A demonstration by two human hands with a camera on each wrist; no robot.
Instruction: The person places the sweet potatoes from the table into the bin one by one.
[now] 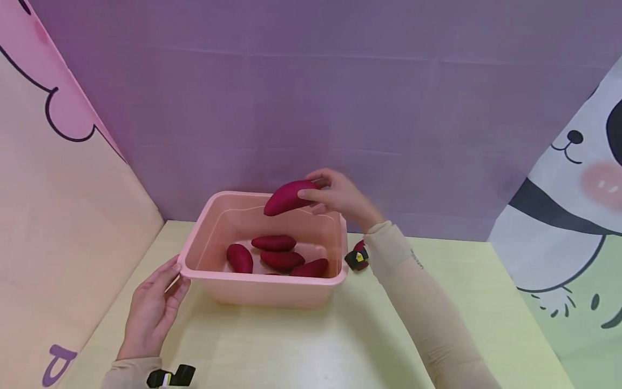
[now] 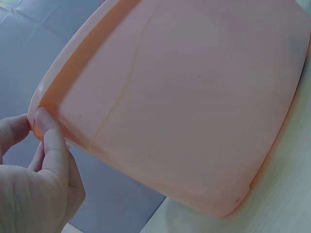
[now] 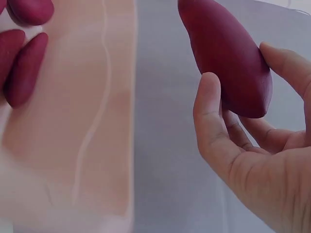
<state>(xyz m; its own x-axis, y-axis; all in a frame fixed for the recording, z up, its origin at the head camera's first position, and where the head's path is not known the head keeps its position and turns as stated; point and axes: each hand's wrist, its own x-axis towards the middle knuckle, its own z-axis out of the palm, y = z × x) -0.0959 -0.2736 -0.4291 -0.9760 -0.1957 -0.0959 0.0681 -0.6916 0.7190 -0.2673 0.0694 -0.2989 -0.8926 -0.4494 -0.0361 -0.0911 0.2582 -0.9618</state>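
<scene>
A pink plastic basin (image 1: 272, 292) stands on the table, several red-skinned sweet potatoes (image 1: 239, 258) lying on its floor. My left hand (image 1: 154, 308) pinches the basin's rim at the near left corner; the left wrist view shows thumb and fingers on either side of that rim (image 2: 41, 92). Above the basin's far right part, my right hand (image 1: 340, 197) holds one sweet potato (image 1: 288, 198) by its right end, between thumb and fingers. In the right wrist view this sweet potato (image 3: 228, 58) hangs clear of the basin wall (image 3: 97, 145). The basin's front wall hides part of its floor.
Just right of the basin, a small dark red thing (image 1: 360, 245) is mostly hidden behind a black wrist-worn piece (image 1: 357, 259). A pale yellow table (image 1: 452, 281) extends to both sides. Purple cloth (image 1: 311, 108) hangs close behind, with printed panels left and right.
</scene>
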